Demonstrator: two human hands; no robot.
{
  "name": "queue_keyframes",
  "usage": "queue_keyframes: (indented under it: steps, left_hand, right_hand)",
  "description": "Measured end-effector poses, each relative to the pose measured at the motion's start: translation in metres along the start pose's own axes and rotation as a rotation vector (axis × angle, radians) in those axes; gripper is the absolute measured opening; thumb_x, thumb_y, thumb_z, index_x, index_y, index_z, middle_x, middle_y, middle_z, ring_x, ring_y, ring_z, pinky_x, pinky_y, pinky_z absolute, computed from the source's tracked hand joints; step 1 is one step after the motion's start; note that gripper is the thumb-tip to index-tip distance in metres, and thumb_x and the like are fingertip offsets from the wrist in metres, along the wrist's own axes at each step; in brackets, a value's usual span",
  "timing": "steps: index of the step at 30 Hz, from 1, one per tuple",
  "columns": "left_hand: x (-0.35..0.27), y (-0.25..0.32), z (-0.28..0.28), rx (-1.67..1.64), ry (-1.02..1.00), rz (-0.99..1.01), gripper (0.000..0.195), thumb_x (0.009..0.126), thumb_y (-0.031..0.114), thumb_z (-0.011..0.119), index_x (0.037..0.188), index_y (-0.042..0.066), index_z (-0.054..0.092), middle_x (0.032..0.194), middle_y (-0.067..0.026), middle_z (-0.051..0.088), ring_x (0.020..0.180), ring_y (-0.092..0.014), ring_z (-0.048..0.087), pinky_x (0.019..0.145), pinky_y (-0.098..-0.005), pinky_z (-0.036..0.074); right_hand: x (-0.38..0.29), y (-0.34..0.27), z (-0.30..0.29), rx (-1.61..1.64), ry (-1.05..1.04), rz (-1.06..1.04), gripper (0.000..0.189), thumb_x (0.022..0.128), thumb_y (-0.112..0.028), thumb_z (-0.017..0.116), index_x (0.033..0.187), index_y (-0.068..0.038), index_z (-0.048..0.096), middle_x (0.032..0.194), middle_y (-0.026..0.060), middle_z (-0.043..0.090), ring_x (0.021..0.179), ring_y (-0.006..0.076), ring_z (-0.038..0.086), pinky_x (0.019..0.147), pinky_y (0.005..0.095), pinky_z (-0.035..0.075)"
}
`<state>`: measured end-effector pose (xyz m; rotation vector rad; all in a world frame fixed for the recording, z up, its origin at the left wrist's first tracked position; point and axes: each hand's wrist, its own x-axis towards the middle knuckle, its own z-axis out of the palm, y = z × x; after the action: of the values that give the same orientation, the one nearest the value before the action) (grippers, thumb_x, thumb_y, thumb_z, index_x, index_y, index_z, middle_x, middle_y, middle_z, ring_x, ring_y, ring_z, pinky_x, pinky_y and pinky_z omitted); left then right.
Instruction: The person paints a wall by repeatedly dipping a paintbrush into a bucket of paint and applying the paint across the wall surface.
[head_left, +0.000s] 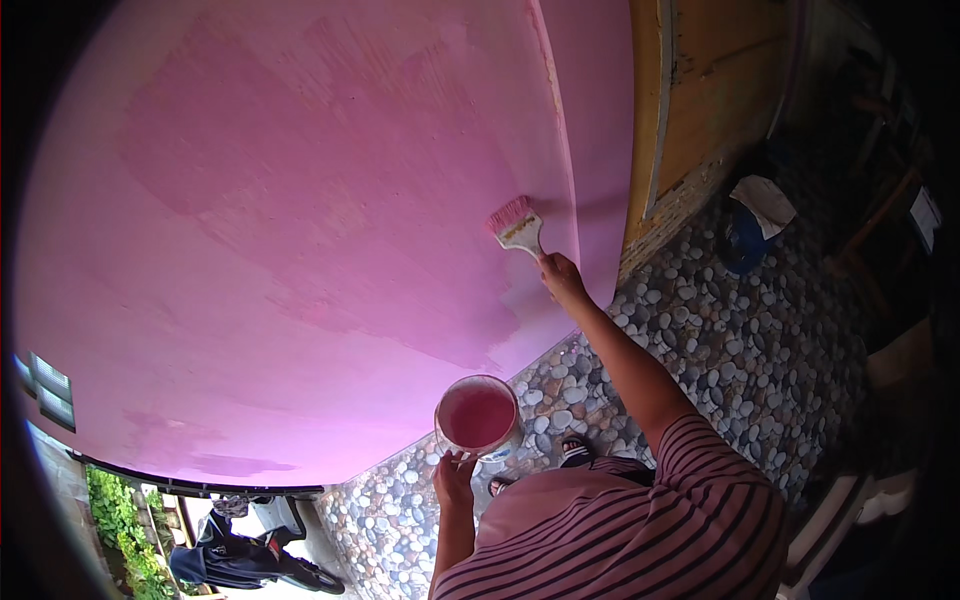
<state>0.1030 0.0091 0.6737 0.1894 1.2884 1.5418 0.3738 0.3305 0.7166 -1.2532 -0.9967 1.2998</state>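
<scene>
My right hand (561, 279) grips the handle of a wide flat paintbrush (520, 229), its bristles coated in pink paint. The bristle end lies at the pink wall (360, 202), left of a raised vertical ridge (556, 97); whether it touches cannot be told. Darker, wet-looking pink patches and streaks spread over the wall. Close to my body, my left hand (454, 484) holds a white plastic bucket (504, 442) by its near side. Pink paint (480, 416) shows inside the bucket.
Pebble-patterned flooring (675, 322) runs along the wall's foot. A wooden door (720, 97) adjoins the wall on the right. Beyond it sits a blue container (742, 244) with a pale sheet (763, 204) on top. A motorcycle (292, 574) partly under dark cloth stands outside, lower left, near green plants (124, 517).
</scene>
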Motion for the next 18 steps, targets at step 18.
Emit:
queue_keyframes:
  steps: [18]
  left_hand:
    - [0.002,-0.004,-0.009,0.051,0.105,-0.009,0.048,0.09,0.018,0.047,0.12,-0.017,0.035,0.12,-0.0295,0.047,0.106,-0.039,0.056,0.089,-0.0419,0.052]
  right_hand:
    - [0.034,-0.111,0.013,-0.272,0.084,-0.19,0.037,0.089,-0.031,0.054,0.069,-0.001,0.054,0.051,0.0038,0.048,0.038,0.0136,0.043,0.035,0.029,0.035]
